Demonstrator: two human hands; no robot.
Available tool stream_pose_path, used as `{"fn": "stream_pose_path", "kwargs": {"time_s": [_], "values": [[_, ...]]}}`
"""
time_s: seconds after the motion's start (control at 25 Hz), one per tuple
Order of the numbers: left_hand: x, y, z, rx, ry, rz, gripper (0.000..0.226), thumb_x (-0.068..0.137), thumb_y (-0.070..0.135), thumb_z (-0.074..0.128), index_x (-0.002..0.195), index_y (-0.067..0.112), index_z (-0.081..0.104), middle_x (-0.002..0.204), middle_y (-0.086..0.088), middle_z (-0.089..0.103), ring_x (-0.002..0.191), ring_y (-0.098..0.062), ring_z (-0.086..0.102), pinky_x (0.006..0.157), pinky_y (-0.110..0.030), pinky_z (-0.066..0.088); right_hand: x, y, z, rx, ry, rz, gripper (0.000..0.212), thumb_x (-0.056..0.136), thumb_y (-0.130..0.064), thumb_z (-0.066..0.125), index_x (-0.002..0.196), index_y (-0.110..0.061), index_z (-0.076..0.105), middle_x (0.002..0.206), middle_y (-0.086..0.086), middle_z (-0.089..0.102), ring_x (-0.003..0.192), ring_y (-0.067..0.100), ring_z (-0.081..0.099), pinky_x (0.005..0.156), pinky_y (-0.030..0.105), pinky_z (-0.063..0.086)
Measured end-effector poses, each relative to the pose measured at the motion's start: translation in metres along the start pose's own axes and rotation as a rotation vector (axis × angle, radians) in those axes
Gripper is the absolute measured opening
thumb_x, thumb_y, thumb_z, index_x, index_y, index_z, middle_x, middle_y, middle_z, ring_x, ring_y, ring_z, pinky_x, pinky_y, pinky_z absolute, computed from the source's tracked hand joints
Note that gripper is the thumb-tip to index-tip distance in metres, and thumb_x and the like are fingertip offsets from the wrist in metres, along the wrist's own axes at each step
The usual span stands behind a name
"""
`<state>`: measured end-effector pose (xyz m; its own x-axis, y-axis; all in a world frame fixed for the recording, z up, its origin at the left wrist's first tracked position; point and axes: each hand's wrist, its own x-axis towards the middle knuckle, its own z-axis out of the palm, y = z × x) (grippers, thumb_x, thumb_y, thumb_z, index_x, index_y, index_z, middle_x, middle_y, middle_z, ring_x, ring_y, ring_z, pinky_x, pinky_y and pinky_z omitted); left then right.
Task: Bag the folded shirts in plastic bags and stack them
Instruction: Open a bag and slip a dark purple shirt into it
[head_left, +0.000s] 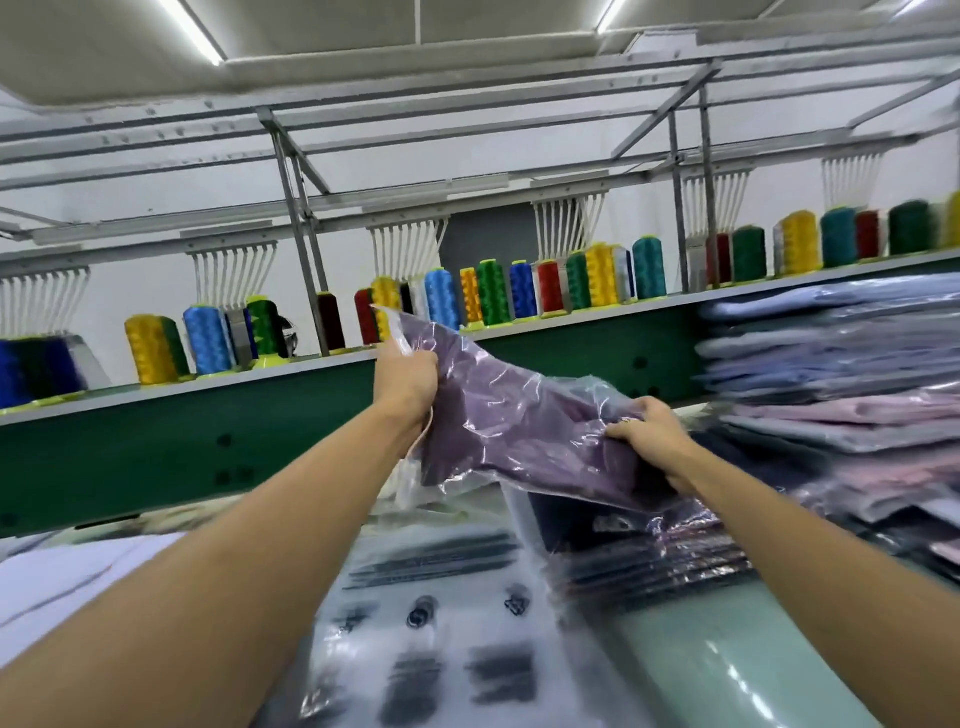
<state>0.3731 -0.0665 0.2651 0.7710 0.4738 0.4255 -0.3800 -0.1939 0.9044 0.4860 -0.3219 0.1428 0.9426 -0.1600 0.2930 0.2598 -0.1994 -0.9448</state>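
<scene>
Nearest the wearer, well in front of the green machine beam (156, 452), clear printed plastic bags (441, 623) are lying flat on the pale green table (727, 649). Their number cannot be told. One white cloth (62, 577) is lying in front of the beam's left end.

One low stack of bagged shirts (649, 561) is sitting just behind the flat bags, in front of the beam's middle. Blur is preventing a count of its layers.

Above that stack, one purple shirt in a plastic bag (519, 431) is hanging in the air across the beam's face, tilted, with its left end higher.
- The left hand (408, 382) is closing as a tight fist round the bag's upper corner, level with the beam's top edge.
- The right hand (649, 436) is curling its fingers over the bag's lower end and gripping it.

One tall stack of bagged shirts (831, 374) is standing against the beam's right end. It is blurred and cannot be counted.

On the ledge along the top of the beam, well over twenty coloured thread cones (491, 293) are standing upright. Overlap is preventing an exact count. Six white thread-guide racks (405, 244) are hanging above them.
</scene>
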Motion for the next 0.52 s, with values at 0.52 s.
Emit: {"fn": "stream_pose_path", "kwargs": {"time_s": [0.52], "values": [[0.005,-0.179,0.107,0.659,-0.346,-0.109,0.027,0.092,-0.001,0.045,0.113,0.015,0.054,0.127,-0.015,0.062,0.107,-0.03,0.057,0.092,-0.035,0.049,0.08,0.105,-0.1,-1.481,0.086,-0.089,0.046,0.1,-0.033,0.042,0.146,-0.034,0.043,0.157,0.016,0.024,0.143,0.038,0.023,0.114,0.05,0.027]]}}
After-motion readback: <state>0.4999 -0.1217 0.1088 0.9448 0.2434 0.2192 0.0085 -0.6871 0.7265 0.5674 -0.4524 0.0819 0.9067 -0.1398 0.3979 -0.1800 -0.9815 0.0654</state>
